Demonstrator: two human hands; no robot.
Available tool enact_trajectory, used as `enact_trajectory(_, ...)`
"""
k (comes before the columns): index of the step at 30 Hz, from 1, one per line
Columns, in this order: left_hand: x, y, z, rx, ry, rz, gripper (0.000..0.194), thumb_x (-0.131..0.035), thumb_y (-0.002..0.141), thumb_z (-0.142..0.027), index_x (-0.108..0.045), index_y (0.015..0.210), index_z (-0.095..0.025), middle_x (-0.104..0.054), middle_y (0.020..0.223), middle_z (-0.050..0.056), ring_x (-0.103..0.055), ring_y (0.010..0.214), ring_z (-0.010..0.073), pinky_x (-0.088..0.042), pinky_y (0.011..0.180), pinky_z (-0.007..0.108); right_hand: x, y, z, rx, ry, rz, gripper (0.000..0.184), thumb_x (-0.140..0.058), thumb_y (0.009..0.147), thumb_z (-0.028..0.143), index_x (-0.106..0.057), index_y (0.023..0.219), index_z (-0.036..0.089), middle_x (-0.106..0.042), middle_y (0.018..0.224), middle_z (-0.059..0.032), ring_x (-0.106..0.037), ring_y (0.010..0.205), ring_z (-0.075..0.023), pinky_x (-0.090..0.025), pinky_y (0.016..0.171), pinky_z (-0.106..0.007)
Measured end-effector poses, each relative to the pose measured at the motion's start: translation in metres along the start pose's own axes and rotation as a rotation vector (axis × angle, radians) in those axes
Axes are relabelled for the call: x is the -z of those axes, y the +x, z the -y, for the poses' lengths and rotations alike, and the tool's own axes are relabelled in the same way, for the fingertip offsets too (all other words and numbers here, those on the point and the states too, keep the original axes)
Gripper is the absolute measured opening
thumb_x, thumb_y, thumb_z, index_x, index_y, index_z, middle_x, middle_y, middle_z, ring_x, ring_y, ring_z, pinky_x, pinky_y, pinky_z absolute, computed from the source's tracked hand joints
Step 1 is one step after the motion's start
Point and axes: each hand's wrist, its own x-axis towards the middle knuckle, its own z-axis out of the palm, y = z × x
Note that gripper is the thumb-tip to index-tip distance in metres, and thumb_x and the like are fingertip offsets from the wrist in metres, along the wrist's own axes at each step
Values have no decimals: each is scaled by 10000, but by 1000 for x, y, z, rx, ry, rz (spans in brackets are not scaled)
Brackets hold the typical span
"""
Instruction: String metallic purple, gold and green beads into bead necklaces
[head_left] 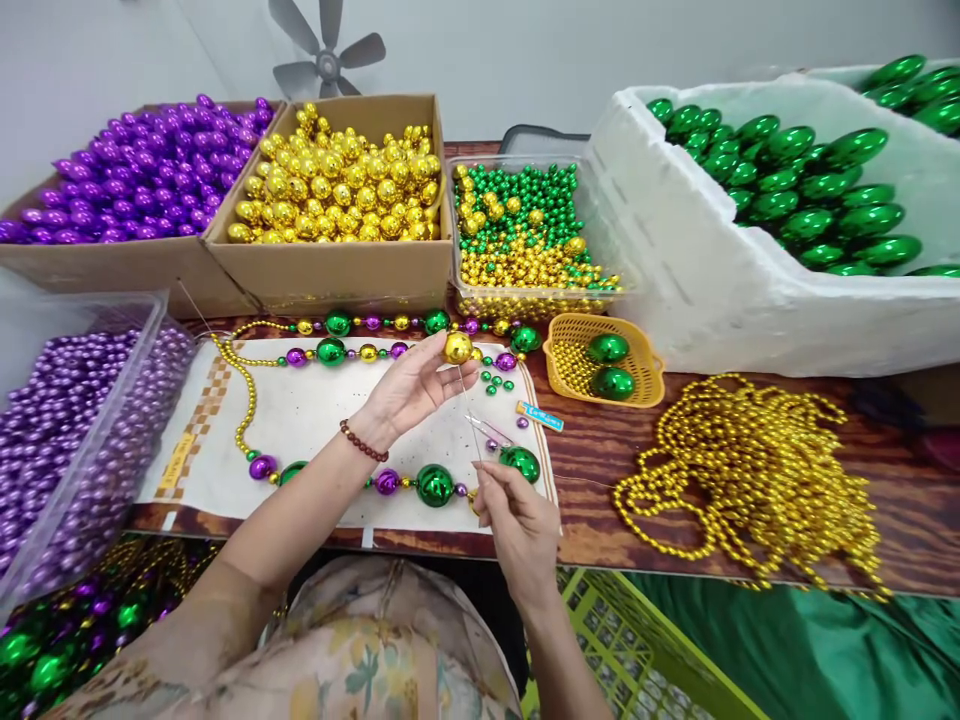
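Observation:
My left hand [409,392], palm turned up, pinches a shiny gold ball bead [458,347] between thumb and fingertips. A thin needle or wire [472,430] runs from just under that bead down to my right hand [519,522], whose thumb and fingers are closed on it. Whether its tip is inside the bead I cannot tell. Around both hands, a strand of purple, green and gold beads [330,352] loops over a white cloth [315,420]. A large green bead [521,463] lies just above my right hand, and several small green beads [495,384] lie right of my left.
Boxes of purple beads [157,180] and gold beads [345,185] stand behind. A clear tub [540,293], a yellow basket [646,388] and a white foam box [652,270] sit rightward. Gold bead chains [757,480] are heaped at right. A purple-bead bin [150,310] stands left.

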Motion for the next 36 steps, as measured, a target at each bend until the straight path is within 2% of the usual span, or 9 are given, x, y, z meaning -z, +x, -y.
enact_trajectory(7, 2, -3, 2, -68, -26, 75, 117, -703, 919, -224, -686, 1002, -144, -749, 952, 57, -759, 819, 188, -621, 872, 384, -4, 1, -1, -9, 27, -4, 212, -602, 975, 332, -739, 977, 171, -613, 585, 27, -539, 448, -90, -446, 457, -205)
enact_trajectory(11, 2, -8, 4, -100, -9, 157, 160, -745, 883, -216, -705, 1026, -155, -754, 983, 64, -765, 862, 212, -614, 888, 400, -7, 4, -8, 2, 54, -19, 202, -594, 981, 335, -722, 989, 179, -627, 603, 26, -554, 464, -93, -454, 469, -207)
enact_trajectory(17, 5, -18, 9, -97, 79, 238, 258, -774, 864, -261, -733, 1109, -188, -757, 1082, 74, -762, 941, 238, -589, 950, 442, -14, 14, -6, 1, 98, -30, 220, -571, 991, 361, -698, 985, 182, -596, 595, 38, -521, 452, -89, -424, 452, -209)
enact_trajectory(20, 7, -22, 14, -69, 141, 270, 298, -771, 872, -293, -734, 1150, -194, -759, 1063, 77, -760, 929, 230, -580, 961, 444, -15, 19, -1, -9, 96, -29, 228, -559, 995, 369, -692, 982, 184, -568, 587, 47, -502, 455, -87, -415, 457, -209)
enact_trajectory(23, 10, -26, 21, -66, 193, 272, 325, -772, 871, -318, -735, 1175, -206, -756, 1059, 71, -753, 928, 218, -574, 971, 431, -16, 20, -2, -31, 94, 23, 241, -537, 995, 358, -694, 1071, 191, -606, 652, 31, -555, 499, -97, -435, 478, -214)
enact_trajectory(26, 17, -29, 28, -148, 252, 216, 330, -777, 865, -328, -731, 1181, -245, -734, 1147, 55, -734, 976, 199, -564, 995, 415, -16, 18, -8, -55, 117, 106, 289, -543, 981, 342, -679, 1192, 199, -694, 760, -6, -660, 595, -125, -472, 517, -222)
enact_trajectory(29, 28, -29, 34, -164, 434, 239, 349, -757, 881, -343, -718, 1214, -246, -722, 1180, 64, -703, 1034, 185, -559, 971, 357, -16, 15, -12, -122, 194, 49, 231, -591, 954, 375, -693, 1052, 192, -745, 802, -37, -712, 644, -152, -490, 535, -228)
enact_trajectory(32, 38, -15, 38, -141, 717, 306, 335, -637, 963, -385, -695, 1232, -195, -730, 1144, 102, -691, 1058, 198, -544, 974, 363, -14, 14, -14, -217, 307, -71, 236, -662, 906, 418, -650, 876, 184, -757, 771, -51, -717, 612, -163, -466, 500, -218)
enact_trajectory(36, 40, 27, 50, -365, 1305, 244, 212, -574, 974, -242, -687, 1133, -160, -710, 1130, 111, -662, 1053, 224, -515, 986, 403, -8, 11, -15, -289, 425, -145, 276, -745, 833, 429, -623, 822, 181, -757, 738, -55, -688, 540, -153, -420, 452, -201)
